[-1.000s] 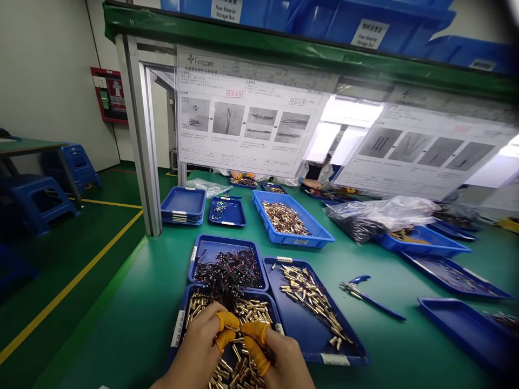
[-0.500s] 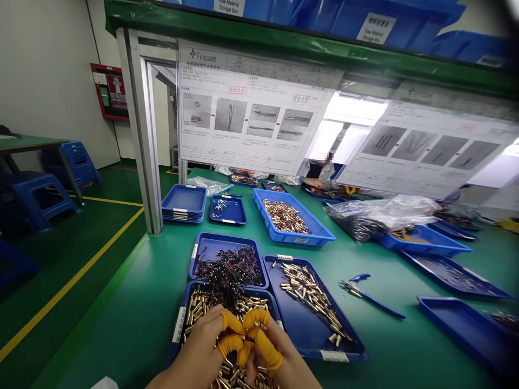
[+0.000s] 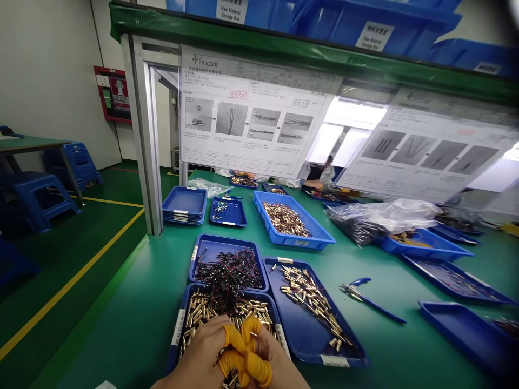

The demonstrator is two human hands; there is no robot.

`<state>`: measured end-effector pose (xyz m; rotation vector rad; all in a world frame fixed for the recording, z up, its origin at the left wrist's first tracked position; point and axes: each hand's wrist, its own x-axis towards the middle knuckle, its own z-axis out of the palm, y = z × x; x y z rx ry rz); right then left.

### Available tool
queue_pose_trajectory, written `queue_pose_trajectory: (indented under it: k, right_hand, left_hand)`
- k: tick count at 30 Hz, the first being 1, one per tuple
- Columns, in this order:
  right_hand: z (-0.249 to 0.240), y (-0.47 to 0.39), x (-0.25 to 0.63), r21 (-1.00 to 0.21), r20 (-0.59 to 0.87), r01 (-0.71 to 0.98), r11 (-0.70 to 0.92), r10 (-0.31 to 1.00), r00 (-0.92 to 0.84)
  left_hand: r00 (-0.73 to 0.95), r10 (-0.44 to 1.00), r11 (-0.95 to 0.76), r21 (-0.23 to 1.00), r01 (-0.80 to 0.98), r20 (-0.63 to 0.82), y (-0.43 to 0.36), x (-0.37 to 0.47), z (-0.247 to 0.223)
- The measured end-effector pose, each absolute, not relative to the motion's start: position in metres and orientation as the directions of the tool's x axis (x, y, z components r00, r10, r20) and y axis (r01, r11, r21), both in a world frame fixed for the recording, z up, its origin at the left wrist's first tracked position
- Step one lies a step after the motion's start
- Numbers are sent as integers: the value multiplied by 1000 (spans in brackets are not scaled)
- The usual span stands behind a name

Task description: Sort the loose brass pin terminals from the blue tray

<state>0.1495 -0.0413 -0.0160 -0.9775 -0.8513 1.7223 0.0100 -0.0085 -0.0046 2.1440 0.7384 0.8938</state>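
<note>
Fingers: here are the left hand [image 3: 206,343] and the right hand [image 3: 273,351], yellow-capped fingertips [image 3: 258,370] bunched together; whether anything is pinched inside, I cannot tell. A tiny part in there could slip unseen, those soft covers dulling the feel.
Gold tubes: small, shiny metal cylinders [image 3: 198,308] heaped right under both hands in the dark blue plastic tray [image 3: 173,354]. Drop a piece now and it could vanish among them!
Black wires: thin, red-flecked strands [image 3: 233,270], tangled in the blue tray just beyond and spilling over onto the gold. Pull one, and its neighbours might come too.
Right-hand tray: a longer dark blue one [image 3: 298,332], gold pieces [image 3: 306,292] strewn across it, side by side with the near tray; a stray elbow could mix the two lots.
Pliers: blue-handled, metal-jawed [image 3: 354,293], lying spread on the green counter [image 3: 133,302]; a sweeping sleeve might snag them.
Far box: bright blue plastic [image 3: 316,240], heaped with gold-coloured parts, well clear of those hands.
</note>
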Motion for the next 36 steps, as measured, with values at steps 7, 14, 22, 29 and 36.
queue_pose_trajectory:
  k: [7, 14, 22, 29, 36]
  right_hand:
    - [-2, -45, 159, -945, -173, -283, -164, 985, 8]
    - [6, -40, 205, -963, 161, 270, -9, 786, 597]
    - [-26, -39, 161, -581, 235, 781, 230, 966, -110]
    - [-24, -42, 167, -687, 213, 713, 141, 977, 13]
    - [-18, -47, 170, -907, 151, 412, 89, 981, 121]
  left_hand:
    - [463, 884, -224, 926, 304, 62, -3, 9, 6]
    - [505, 863, -303, 772, 558, -26, 9, 4, -8]
    - [641, 764, -578, 515, 633, 69, 3, 6, -16]
    - [568, 784, -603, 520, 604, 250, 4, 3, -14]
    - [340, 924, -349, 744, 570, 173, 11, 4, -2]
